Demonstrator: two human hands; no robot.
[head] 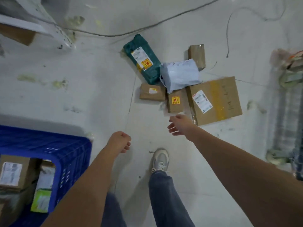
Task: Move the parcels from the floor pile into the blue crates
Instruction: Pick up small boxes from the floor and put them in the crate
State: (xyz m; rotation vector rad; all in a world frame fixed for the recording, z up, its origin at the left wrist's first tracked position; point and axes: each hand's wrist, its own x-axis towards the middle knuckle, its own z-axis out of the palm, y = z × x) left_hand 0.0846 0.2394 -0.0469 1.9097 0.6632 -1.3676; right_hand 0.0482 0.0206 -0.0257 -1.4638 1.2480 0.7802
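A pile of parcels lies on the pale floor ahead: a green wrapped parcel, a pale grey mailer bag, a large cardboard box, a small box with a yellow sticker, another small box and a taped box at the back. My right hand reaches toward the pile with fingers spread, empty, just short of the sticker box. My left hand hangs loosely curled and holds nothing. The blue crate at lower left holds several parcels.
A white metal shelf post stands at upper left with a cardboard box under it. Cables run across the floor behind the pile. A cart or frame with bundled material lines the right edge. My shoe is below the hands.
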